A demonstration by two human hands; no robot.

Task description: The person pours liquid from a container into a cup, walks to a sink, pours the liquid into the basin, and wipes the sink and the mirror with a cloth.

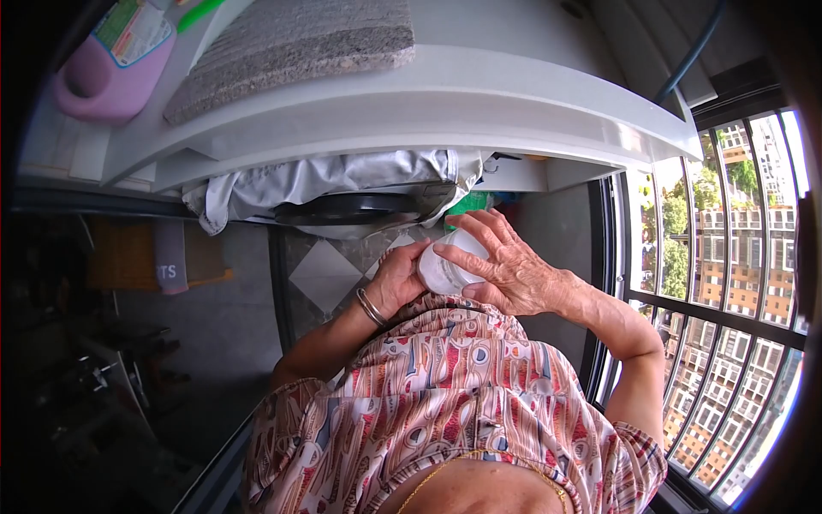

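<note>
Translucent container (445, 272) mostly hidden between left hand (396, 278), right hand (505, 261).

white container (445, 272) mostly hidden by right hand (505, 270), left hand (398, 278)

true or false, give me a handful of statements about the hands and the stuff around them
1. Both hands hold one small white container. True: the left hand and the right hand wrap around the white container in front of the chest.
2. The left wrist is bare. False: a metal bangle sits on it.
3. A pink jug stands on the white shelf at upper left. True: the pink jug is on the white shelf.
4. The grey mat lies on the floor tiles. False: the grey mat lies on top of the shelf.
5. The window bars are on the person's left. False: the window bars are on the right.
</note>
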